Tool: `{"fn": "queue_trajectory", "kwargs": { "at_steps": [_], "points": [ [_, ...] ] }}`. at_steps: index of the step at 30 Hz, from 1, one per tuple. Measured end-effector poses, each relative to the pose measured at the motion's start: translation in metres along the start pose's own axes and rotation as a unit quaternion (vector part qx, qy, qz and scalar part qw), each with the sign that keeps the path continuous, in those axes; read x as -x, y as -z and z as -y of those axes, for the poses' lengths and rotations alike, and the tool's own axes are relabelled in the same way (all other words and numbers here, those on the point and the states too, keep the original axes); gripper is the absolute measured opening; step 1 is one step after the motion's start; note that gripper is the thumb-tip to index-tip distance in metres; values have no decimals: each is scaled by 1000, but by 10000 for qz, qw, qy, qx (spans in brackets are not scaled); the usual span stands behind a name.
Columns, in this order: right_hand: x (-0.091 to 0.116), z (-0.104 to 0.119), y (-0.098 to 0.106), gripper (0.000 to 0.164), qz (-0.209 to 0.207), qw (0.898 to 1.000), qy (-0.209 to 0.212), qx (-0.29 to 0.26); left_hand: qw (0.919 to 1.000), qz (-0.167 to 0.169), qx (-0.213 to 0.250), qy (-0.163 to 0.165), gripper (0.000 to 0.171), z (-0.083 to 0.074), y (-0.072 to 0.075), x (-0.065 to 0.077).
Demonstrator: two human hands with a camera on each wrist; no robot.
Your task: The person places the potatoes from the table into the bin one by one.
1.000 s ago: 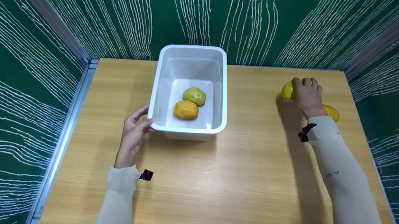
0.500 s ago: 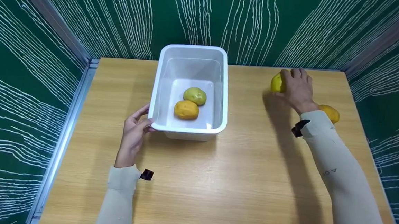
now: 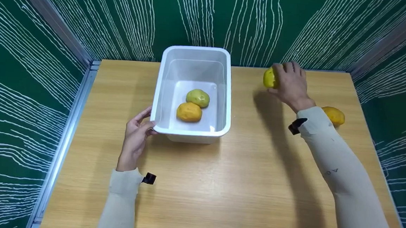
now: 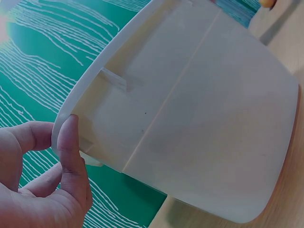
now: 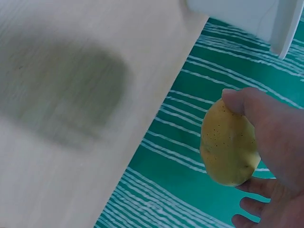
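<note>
My right hand (image 3: 291, 85) grips a yellow mango (image 3: 270, 78) near the table's back edge, its thumb and fingers around the fruit. In the right wrist view the speckled mango (image 5: 229, 145) is held up off the table. At the near left corner of a white plastic bin (image 3: 191, 132), my left hand (image 3: 135, 138) pinches the rim between thumb and fingers. The left wrist view shows the thumb on the underside of that lip. Inside the bin lie a green mango (image 3: 198, 98) and an orange-yellow mango (image 3: 189, 112), side by side on its floor.
Another orange-yellow mango (image 3: 333, 116) lies on the wooden table (image 3: 241, 187) at the right, partly behind the right sleeve. Green walls with white lines (image 3: 257, 29) enclose the back and both sides. The bin's tall walls rise between the two hands.
My right hand has lifted the yellow mango and carried it leftward and toward the back, exposing more of the mango left on the table. The left hand and bin stay put.
</note>
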State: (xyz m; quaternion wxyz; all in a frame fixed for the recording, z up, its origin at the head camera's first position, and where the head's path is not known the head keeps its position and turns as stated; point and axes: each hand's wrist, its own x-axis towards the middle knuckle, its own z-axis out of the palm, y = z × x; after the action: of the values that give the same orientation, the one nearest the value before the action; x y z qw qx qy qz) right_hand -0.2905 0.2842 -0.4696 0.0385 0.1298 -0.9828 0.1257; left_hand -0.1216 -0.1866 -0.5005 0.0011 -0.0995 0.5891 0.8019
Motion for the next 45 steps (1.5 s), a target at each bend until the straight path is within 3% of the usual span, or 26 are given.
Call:
{"fn": "queue_trajectory", "kwargs": {
  "at_steps": [12,20,34,45],
  "points": [
    [-10,34,14,80,-146,9994,272,-122,10000,20,18,18,59,0,0,0],
    [-14,53,22,79,-437,9977,448,-273,9994,147,250,-214,58,2,0,0],
    [-22,95,38,80,-862,9910,833,-597,9996,78,227,-135,58,3,-1,0],
    [-32,135,37,81,-648,9905,1092,-524,9999,53,136,-83,58,2,0,0]
  ]
}}
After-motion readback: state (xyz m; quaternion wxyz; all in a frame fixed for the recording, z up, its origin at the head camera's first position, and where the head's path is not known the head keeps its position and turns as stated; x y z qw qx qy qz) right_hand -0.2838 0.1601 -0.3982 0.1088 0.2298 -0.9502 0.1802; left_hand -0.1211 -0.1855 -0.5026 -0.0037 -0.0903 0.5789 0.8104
